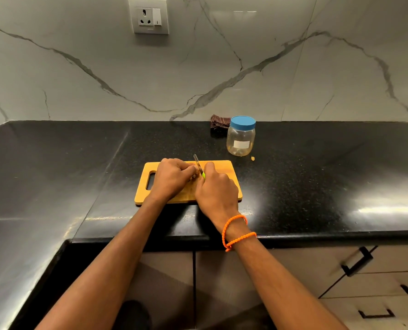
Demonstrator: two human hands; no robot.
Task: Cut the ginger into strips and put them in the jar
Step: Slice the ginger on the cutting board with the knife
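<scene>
Ginger (194, 176), mostly hidden, sits mid-board (224, 166) under my left hand (172, 181), whose curled fingers seem to pin it; my right hand (216, 190) grips the knife (198, 164); the lidded jar (241, 136) stands far right.

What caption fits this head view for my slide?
Left hand steadies ginger on the wooden cutting board while right hand slices with a green-handled knife; blue-lidded jar waits closed.

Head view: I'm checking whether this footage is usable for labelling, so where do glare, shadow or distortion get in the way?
Head view: bright glare streaks the black countertop at right; wide-angle distortion bows its front edge; the ginger is mostly hidden and shadowed between the left hand and right hand; the jar is clear.
</scene>
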